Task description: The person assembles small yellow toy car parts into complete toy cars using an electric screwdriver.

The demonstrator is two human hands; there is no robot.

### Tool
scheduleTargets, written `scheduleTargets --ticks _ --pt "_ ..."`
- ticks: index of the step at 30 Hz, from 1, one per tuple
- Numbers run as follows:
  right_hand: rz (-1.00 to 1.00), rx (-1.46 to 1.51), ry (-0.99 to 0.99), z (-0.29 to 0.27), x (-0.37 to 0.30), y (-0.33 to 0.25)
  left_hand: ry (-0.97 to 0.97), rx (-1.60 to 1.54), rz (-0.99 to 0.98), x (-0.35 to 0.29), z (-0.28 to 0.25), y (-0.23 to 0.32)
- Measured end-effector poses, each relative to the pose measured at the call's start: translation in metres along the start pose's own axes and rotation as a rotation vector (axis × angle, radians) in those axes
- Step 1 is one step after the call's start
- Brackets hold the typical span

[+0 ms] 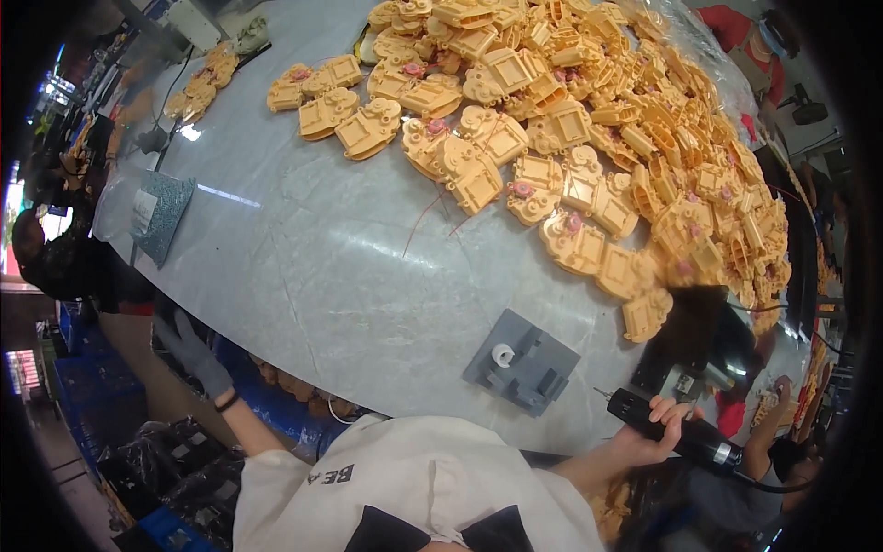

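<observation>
Right hand (664, 431) at 4 o'clock is closed around a black electric screwdriver (676, 430), bit pointing toward the grey jig (521, 362) at table edge. Jig holds only a small white part (502, 353); no yellow housing loaded. Left hand (195, 354), grey-gloved, hangs off the table at 8 o'clock, fingers loosely spread, holding nothing. The heap of yellow housings (589, 138) at 12–2 o'clock looks largely unprocessed.

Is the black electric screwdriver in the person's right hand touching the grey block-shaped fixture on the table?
Apart. The head view shows bare table between the black electric screwdriver, gripped by the right hand, and the grey block-shaped fixture.
</observation>
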State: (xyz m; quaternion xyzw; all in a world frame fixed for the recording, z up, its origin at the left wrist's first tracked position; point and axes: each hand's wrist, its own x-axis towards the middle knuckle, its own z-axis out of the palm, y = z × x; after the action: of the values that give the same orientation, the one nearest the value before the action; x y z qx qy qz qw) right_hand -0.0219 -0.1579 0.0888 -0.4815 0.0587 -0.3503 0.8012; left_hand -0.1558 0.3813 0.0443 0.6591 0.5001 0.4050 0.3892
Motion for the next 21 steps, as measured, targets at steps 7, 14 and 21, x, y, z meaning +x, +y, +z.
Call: scheduleTargets --ticks 7,14,21 --pt "0.062 0.056 -0.035 0.0 -0.015 0.003 -0.6 0.889 1.468 0.012 0.252 0.111" --pt "-0.11 -0.073 0.084 -0.048 -0.014 -0.037 -0.982 1.08 0.906 -0.09 0.207 0.124" --pt "-0.05 -0.095 0.051 -0.031 -0.012 -0.016 -1.036 0.417 1.303 -0.114 0.195 0.103"
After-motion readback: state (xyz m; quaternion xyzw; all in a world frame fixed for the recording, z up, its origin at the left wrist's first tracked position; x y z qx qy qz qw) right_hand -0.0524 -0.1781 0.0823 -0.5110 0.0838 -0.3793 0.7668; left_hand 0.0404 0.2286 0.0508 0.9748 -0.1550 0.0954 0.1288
